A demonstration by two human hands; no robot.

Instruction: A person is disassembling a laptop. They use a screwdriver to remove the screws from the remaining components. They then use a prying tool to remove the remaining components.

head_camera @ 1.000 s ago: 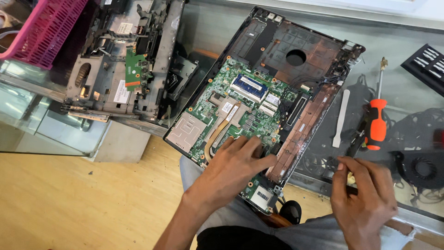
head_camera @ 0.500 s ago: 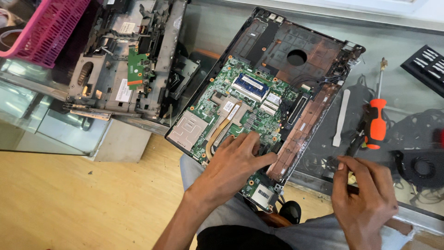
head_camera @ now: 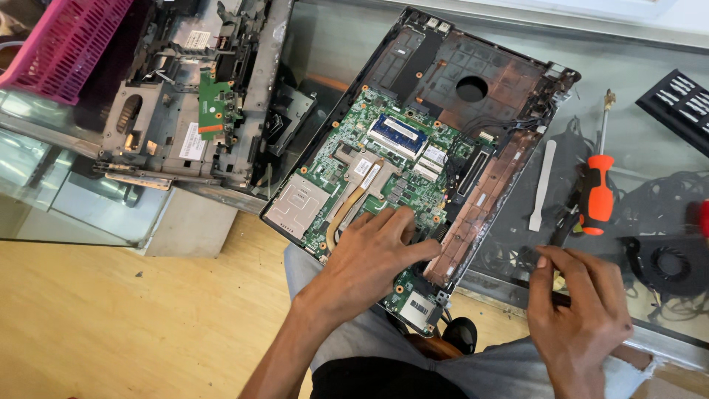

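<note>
An opened laptop base [head_camera: 509, 96] lies tilted on a glass table, its green motherboard [head_camera: 384, 159] exposed with a copper heat pipe and a blue memory module [head_camera: 399, 134]. My left hand [head_camera: 373, 255] rests flat on the lower part of the motherboard, fingers spread over it. My right hand [head_camera: 580, 310] hovers at the table's near edge, fingers curled close together over a small dark thing on the glass; whether it grips it is unclear. An orange-handled screwdriver [head_camera: 597, 188] and a white plastic pry tool [head_camera: 540, 185] lie just beyond my right hand.
Another stripped laptop chassis [head_camera: 185, 111] with a small green board lies at the left. A pink plastic basket [head_camera: 63, 44] sits at the top left. A black fan [head_camera: 668, 262] and a black keyboard part [head_camera: 683, 100] lie at the right. Wooden floor shows below.
The view has shifted slightly. Both hands stay in nearly the same places, the left on the motherboard and the right at the table's edge.
</note>
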